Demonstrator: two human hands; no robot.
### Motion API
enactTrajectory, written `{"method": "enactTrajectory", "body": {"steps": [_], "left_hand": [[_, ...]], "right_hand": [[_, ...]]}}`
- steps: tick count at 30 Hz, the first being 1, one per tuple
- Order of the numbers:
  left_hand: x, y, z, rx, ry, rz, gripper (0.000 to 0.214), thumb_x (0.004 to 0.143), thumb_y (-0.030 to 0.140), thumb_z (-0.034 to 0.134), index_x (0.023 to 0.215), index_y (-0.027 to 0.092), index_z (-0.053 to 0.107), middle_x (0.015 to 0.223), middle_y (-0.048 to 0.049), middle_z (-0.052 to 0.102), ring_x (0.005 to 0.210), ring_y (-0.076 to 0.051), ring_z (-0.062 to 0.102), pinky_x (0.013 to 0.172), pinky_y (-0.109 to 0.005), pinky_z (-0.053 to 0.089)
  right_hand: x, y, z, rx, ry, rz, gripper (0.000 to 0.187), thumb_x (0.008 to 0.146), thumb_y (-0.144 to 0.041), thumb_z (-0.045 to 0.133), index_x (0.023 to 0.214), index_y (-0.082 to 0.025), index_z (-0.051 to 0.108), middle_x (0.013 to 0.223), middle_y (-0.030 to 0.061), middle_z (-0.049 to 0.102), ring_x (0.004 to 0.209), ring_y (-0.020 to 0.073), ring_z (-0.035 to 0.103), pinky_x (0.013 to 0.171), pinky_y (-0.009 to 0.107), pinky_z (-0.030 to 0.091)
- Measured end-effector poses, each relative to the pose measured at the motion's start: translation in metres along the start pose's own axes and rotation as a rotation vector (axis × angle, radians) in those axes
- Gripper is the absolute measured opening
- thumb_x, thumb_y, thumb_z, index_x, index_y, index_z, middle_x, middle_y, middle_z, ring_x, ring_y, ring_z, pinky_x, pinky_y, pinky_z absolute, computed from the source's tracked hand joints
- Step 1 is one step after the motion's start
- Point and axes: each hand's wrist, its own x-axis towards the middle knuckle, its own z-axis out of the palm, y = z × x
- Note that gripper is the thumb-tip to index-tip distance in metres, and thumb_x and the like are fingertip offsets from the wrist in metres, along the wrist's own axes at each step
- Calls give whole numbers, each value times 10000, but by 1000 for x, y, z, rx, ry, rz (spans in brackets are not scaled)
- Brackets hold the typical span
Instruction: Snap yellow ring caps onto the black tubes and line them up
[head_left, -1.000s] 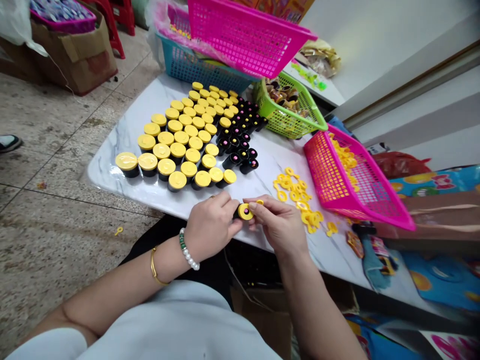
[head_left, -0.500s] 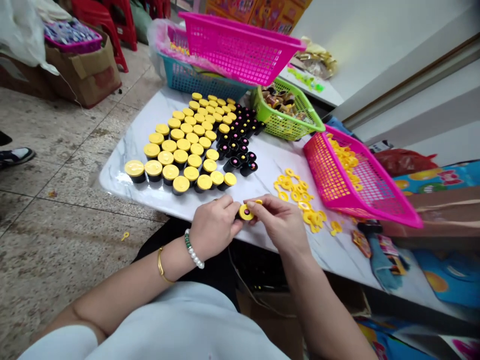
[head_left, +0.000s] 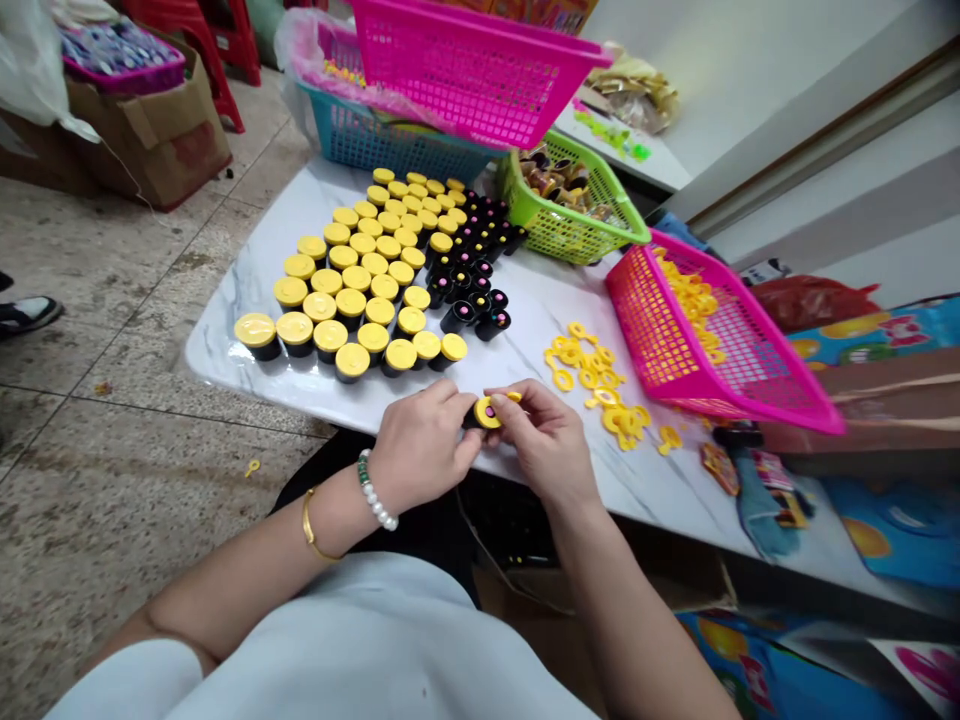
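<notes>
Pressure off-centre could skew the flat yellow plastic ring (head_left: 482, 418) my right hand (head_left: 553, 445) pinches against the black plastic cylinder (head_left: 470, 417) my left hand (head_left: 424, 445) grips by the white marbled table's (head_left: 529, 350) near edge.

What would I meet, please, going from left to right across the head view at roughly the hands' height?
Yellow ring on the floor, gold bangle, left hand, black pot, right hand, loose yellow rings.

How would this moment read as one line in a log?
left hand: grips black cup | right hand: holds yellow ring against cup's end | table: yellow-capped cups, uncapped black cups, loose yellow rings
</notes>
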Motion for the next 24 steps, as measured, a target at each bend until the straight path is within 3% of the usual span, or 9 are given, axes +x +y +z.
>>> {"method": "enactTrajectory", "body": {"steps": [3,8,13,15,20,24], "left_hand": [[1,6,-2,-84,-39,-13,275,876,340,630,1099,181,630,884,-31,653,784,-173,619,673,-275,474],[-3,10,13,140,2,-47,273,955,353,502,1154,201,611,887,-39,655,745,-184,619,571,-272,433],[-5,10,14,119,76,-41,332,936,367,546,1219,195,567,1000,-51,628,795,-175,624,604,-259,461],[-4,9,13,94,100,-38,334,938,367,549,1231,208,562,1040,-50,604,804,-165,621,619,-253,471],[-4,3,13,2,109,-11,253,920,372,586,1113,217,639,996,-33,577,824,-155,609,682,-253,483],[-3,0,13,-53,117,-20,213,891,335,626,1057,210,674,946,-24,584,787,-148,597,700,-259,472]], "right_hand": [[-1,1,0,-25,8,6,245,811,-434,705,775,-203,630,707,-13,651,516,89,527,472,207,436],[-4,6,4,-83,100,-55,227,841,-440,664,846,-213,661,664,-25,610,458,88,473,432,222,396],[-8,6,7,-147,109,-139,235,843,-430,659,875,-202,706,805,22,694,705,152,617,674,271,509],[-8,6,2,-153,85,-128,294,842,-478,651,855,-193,719,824,37,703,699,150,612,682,279,509],[13,2,-23,123,-193,117,497,771,-636,651,727,-144,705,656,62,679,521,126,571,483,251,462],[40,-12,-35,96,-502,263,439,636,-529,818,738,-127,673,613,38,675,533,114,605,472,203,475]]}}
